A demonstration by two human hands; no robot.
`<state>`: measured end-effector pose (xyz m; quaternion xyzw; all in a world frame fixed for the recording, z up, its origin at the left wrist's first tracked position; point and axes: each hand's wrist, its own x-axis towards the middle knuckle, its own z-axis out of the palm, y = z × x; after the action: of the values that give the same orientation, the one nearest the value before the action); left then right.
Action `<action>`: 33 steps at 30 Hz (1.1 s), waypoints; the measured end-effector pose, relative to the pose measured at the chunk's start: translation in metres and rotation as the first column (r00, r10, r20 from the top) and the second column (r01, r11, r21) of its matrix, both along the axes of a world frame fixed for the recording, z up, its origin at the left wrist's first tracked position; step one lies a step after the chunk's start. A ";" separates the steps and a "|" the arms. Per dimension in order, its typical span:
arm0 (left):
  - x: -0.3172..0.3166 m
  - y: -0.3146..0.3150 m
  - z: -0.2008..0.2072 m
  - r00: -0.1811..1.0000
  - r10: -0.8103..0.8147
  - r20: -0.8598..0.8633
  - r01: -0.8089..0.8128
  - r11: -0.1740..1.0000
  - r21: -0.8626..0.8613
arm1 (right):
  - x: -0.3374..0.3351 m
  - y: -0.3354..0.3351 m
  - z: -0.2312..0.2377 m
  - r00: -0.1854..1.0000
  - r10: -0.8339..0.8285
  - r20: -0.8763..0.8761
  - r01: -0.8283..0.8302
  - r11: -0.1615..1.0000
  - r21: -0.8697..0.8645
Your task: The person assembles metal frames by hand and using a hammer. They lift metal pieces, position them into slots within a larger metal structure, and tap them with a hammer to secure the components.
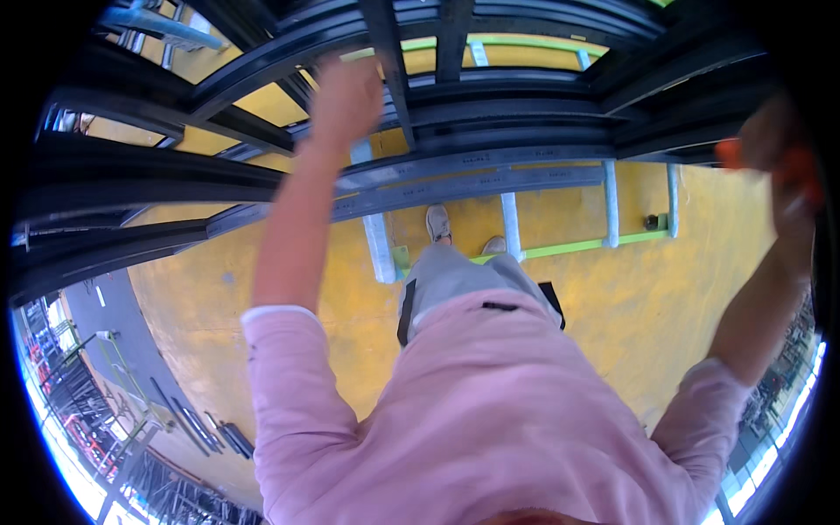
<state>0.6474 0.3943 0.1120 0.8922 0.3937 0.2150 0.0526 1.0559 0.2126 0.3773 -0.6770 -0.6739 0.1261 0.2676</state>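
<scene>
My left hand [347,98]: curled at the dark frame [516,112]; whether gripping, I cannot tell.
My right hand [774,140]: closed around an orange tool [729,154].
Dark frame: before me, over blue-wrapped supports [378,249].

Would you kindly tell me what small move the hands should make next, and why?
I'd probably steady the right hand before doing anything with the orange object there: that hand and the left hand, up at the dark frame, both look blurred, and neither grip can be made out clearly.
</scene>
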 end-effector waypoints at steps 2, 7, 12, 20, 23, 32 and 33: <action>0.013 -0.050 -0.117 0.981 -0.196 -0.009 0.188 0.949 -0.255 | 0.044 -0.055 -0.107 0.952 -0.242 -0.185 0.203 0.957 -0.206; 0.071 -0.173 -0.345 0.898 -0.194 -0.395 -0.204 0.612 -0.764 | 0.011 -0.234 -0.401 0.725 -0.683 0.088 0.502 0.437 -0.746; 0.142 -0.198 -0.508 0.740 -0.201 -0.642 -0.427 0.597 -0.679 | -0.031 -0.433 -0.558 0.260 -0.919 0.296 0.295 -0.217 -0.931; 0.154 -0.179 -0.667 0.680 -0.099 -0.726 -0.091 0.972 -0.218 | -0.055 -0.566 -0.592 0.474 -0.785 0.399 0.123 -0.390 -0.913; 0.148 -0.167 -0.655 0.598 -0.171 -0.783 -0.175 0.926 -0.336 | -0.055 -0.532 -0.606 0.512 -0.790 0.337 0.076 -0.349 -0.934; 0.197 -0.228 -0.373 0.809 -0.465 -0.360 0.045 0.659 -0.750 | -0.036 -0.449 -0.550 0.047 -0.999 -0.004 0.173 0.013 -0.985; 0.210 -0.235 -0.315 0.812 -0.499 -0.304 0.042 0.568 -0.822 | -0.040 -0.451 -0.537 0.029 -0.998 -0.059 0.250 0.064 -0.966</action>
<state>0.8570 0.1593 -0.2033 0.8510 0.2981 -0.2319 0.3650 1.0163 -0.2386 -0.1601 -0.8123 0.1453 0.5136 0.2352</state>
